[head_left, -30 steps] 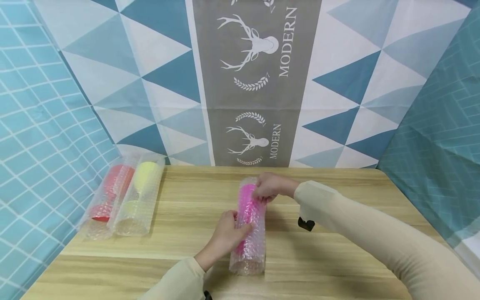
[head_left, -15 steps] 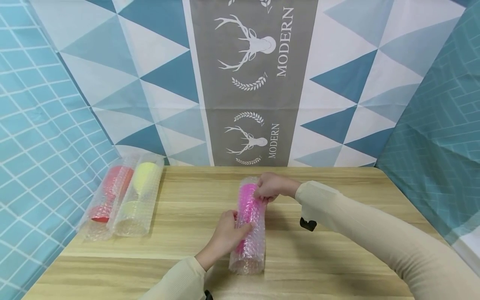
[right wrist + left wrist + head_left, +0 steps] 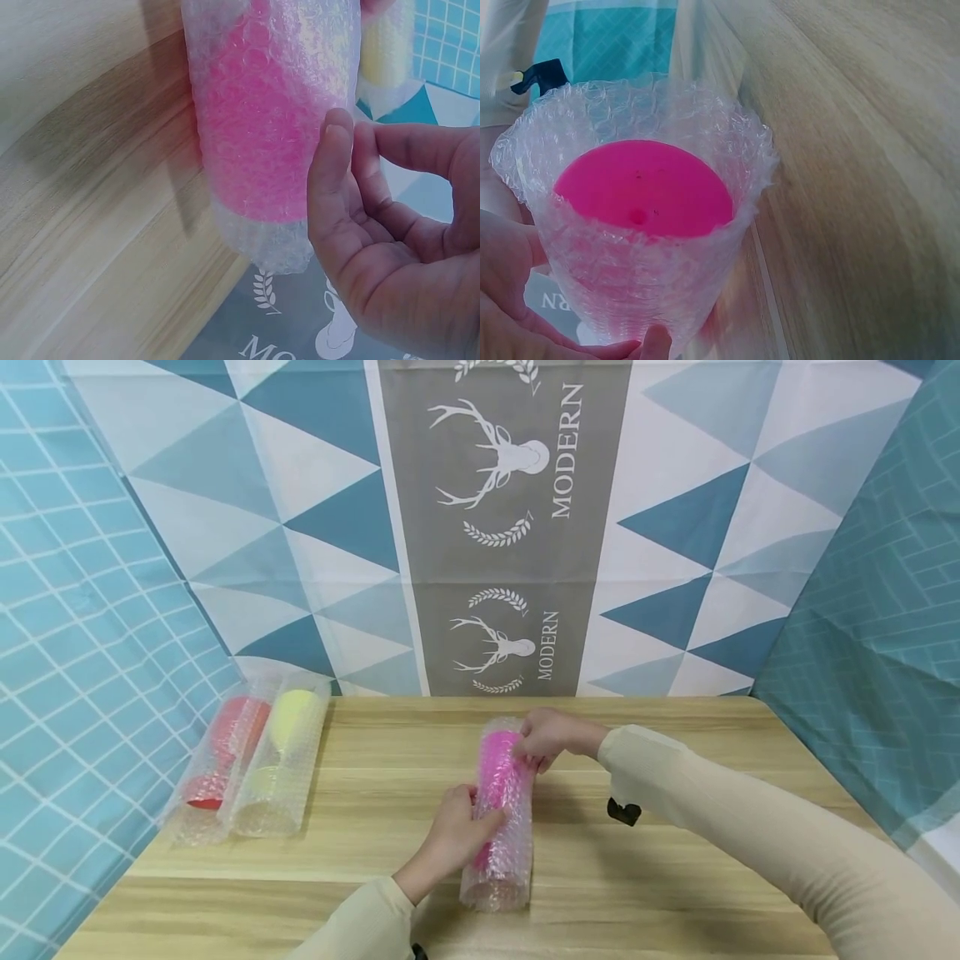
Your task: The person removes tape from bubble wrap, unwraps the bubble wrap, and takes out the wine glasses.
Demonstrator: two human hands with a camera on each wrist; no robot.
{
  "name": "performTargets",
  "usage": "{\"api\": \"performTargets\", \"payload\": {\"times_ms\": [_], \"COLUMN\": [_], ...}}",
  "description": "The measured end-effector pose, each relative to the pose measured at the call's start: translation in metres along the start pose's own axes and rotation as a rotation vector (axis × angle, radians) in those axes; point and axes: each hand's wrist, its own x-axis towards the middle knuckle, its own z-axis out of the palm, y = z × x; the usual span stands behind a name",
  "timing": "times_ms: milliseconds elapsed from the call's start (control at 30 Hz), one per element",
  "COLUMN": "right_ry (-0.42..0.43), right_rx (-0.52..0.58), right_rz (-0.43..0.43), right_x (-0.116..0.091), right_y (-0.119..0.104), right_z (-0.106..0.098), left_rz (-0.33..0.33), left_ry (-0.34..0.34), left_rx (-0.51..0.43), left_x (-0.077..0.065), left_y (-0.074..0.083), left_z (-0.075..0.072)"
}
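- Head view: the pink object (image 3: 495, 762) lies inside bubble wrap (image 3: 512, 856) near the middle of the counter (image 3: 637, 885), lengthwise from near to far — probably so that both hands reach it easily.
- Left hand (image 3: 453, 833) grips the bubble wrap from the left, thumb over the top, likely to stop it rolling or unwinding.
- Right hand (image 3: 551, 735) pinches the bubble wrap between thumb and fingertip on the right, toward the far end; perhaps a loose edge lies there, though I cannot make one out.
- Left wrist view: bubble wrap reaches past the pink object's round near end — likely a cushioning margin.
- Far left, a red bundle (image 3: 234, 731) and a yellow bundle (image 3: 291, 720) lie side by side, apparently parked for working room.
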Motion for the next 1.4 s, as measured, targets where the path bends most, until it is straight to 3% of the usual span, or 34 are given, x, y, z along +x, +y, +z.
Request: {"api": "performTargets", "payload": {"times_ms": [500, 833, 1400], "right_ry": [-0.015, -0.004, -0.006], "right_rx": [0.068, 0.12, 0.1], "right_rz": [-0.043, -0.016, -0.017], "right_x": [-0.003, -0.006, -0.01], "right_y": [0.02, 0.033, 0.044], "right_z": [-0.007, -0.007, -0.029], "left_rz": [-0.004, -0.014, 0.001], "left_ry": [0.005, 0.032, 0.064], "left_rx": [0.007, 0.004, 0.015], "left_x": [0.0, 0.002, 0.012], "left_y": [0.003, 0.002, 0.004], "left_z": [0.001, 0.002, 0.001]}}
